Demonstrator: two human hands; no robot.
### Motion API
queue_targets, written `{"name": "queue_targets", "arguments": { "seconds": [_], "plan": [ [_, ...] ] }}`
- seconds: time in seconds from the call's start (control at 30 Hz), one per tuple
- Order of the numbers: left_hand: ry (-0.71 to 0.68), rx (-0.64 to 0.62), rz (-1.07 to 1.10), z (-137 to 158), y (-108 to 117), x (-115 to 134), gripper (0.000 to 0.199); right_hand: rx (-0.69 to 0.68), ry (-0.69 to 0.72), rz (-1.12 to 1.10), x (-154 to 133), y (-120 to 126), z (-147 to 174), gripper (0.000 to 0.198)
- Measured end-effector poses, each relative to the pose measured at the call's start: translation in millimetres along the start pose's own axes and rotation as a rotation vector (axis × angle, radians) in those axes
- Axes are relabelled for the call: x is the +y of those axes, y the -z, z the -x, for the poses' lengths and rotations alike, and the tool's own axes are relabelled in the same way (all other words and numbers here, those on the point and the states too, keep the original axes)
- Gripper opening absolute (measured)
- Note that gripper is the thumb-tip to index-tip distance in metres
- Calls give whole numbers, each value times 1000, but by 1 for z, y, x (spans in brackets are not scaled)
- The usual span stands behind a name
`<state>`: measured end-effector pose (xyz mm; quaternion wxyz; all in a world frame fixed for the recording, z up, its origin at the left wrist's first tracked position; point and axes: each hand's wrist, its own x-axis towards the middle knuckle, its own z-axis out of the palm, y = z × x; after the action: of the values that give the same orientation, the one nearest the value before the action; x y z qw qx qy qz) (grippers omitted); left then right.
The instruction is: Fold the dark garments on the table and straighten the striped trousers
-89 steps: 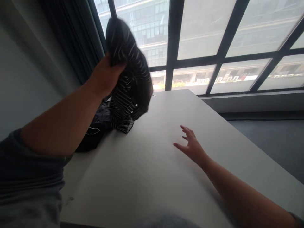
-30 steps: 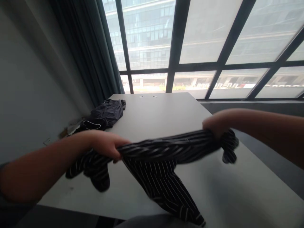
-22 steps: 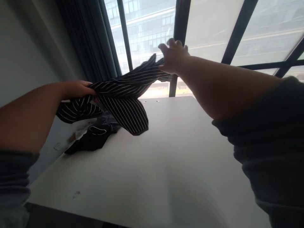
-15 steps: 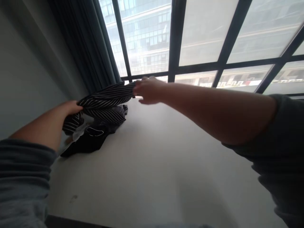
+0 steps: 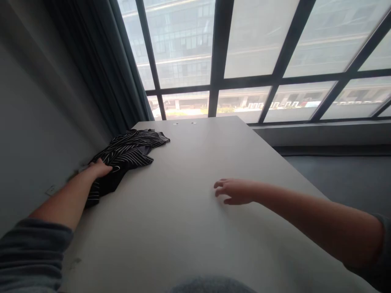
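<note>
A black garment with thin white stripes (image 5: pixel 131 143) lies spread over a pile at the table's far left, against the wall. Beneath its near side, plain black cloth (image 5: pixel 114 179) shows with a bit of white outline. My left hand (image 5: pixel 100 168) is closed at the near left part of the striped garment, its fingers partly hidden in the folds. Over the middle of the white table (image 5: pixel 183 211), my right hand (image 5: pixel 235 191) has its fingers apart and slightly bent, holding nothing.
Tall dark-framed windows (image 5: pixel 215 61) stand beyond the table's far edge. A dark curtain (image 5: pixel 100 69) hangs behind the pile. Two small white pieces (image 5: pixel 193 123) sit near the far edge. Grey floor (image 5: pixel 345 175) lies past the right edge.
The striped garment was stretched between both hands above the pile and now lies down on it. My right hand has let go and moved right and nearer.
</note>
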<state>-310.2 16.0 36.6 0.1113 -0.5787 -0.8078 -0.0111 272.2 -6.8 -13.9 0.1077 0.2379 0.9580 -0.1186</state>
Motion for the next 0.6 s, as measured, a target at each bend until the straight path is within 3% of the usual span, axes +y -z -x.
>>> {"name": "queue_targets", "arguments": {
  "seconds": [0.07,0.13,0.2,0.27,0.33,0.37,0.47,0.6],
  "plan": [
    [23,-6,8,-12,12,16,71,89,-25,-1,17,10,-1,38],
    [-47,28,32,-14,23,42,68,225,-52,31,31,19,-4,39],
    [-245,98,71,-2,26,76,65,363,-61,67,41,23,-6,43],
    [-595,162,135,22,16,112,66,445,-31,81,48,17,-7,47],
    [-854,97,151,48,-6,143,66,467,4,62,54,-1,-6,51],
    [-899,30,132,60,-20,154,65,466,6,38,56,-13,-4,52],
    [-739,-157,62,77,-64,170,62,458,-74,-65,63,-55,3,52],
    [-414,-149,28,59,-102,159,63,535,-242,-196,72,-96,13,52]
  ]
}}
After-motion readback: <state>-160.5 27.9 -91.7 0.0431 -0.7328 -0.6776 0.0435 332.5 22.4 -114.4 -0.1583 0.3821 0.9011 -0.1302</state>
